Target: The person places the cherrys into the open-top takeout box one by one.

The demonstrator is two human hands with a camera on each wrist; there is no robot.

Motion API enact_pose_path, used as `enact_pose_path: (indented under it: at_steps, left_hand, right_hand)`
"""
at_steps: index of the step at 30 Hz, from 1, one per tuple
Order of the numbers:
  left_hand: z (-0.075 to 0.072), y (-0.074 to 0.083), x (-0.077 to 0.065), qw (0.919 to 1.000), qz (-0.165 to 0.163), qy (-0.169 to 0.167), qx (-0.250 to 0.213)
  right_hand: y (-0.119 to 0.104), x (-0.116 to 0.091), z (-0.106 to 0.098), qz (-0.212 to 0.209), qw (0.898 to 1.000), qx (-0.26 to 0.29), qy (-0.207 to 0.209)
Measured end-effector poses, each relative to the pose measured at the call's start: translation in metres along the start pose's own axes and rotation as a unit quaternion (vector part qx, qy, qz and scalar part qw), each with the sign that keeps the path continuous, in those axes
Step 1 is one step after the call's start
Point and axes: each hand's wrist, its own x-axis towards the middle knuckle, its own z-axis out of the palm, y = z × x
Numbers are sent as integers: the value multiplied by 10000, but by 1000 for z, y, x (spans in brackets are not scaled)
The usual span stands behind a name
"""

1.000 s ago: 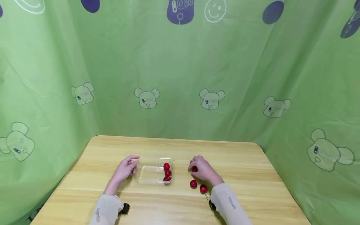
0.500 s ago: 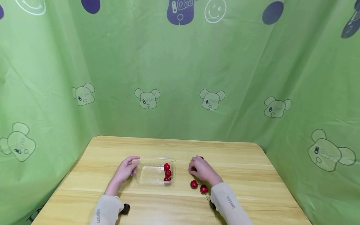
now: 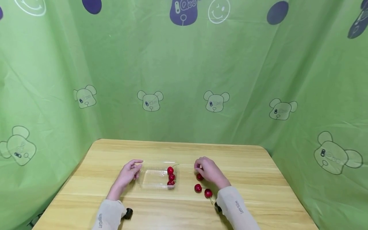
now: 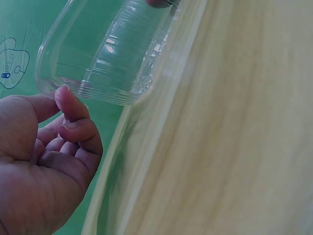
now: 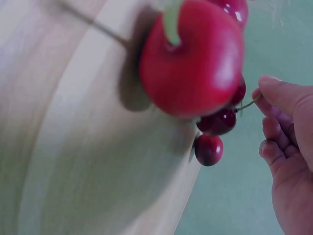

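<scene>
Left hand (image 3: 128, 172), curled, pinches clear box (image 4: 100, 58) | right hand (image 3: 210, 170), curled, pinches cherry stem (image 5: 250, 104)

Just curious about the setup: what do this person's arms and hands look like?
The left hand and right hand are ungloved. The left sleeve and right sleeve are pale greyish-beige, each with small dark lettering along it. A small black block shows by each sleeve's inner edge.
</scene>
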Motion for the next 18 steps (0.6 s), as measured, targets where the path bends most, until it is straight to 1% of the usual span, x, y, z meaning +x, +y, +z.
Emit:
enact_pose_path:
  at_steps: [4, 10, 18]
  left_hand:
    - [0, -1, 1, 10000, 21, 5, 8]
    - [1, -3, 2, 10000, 67, -2, 22]
    - [-1, -2, 2, 10000, 46, -21, 17]
  right_hand:
    - [0, -1, -6, 232, 9992, 303, 147]
    - [3, -4, -14, 369, 9961, 636, 490]
    - [4, -7, -22, 568, 9899, 1150, 603]
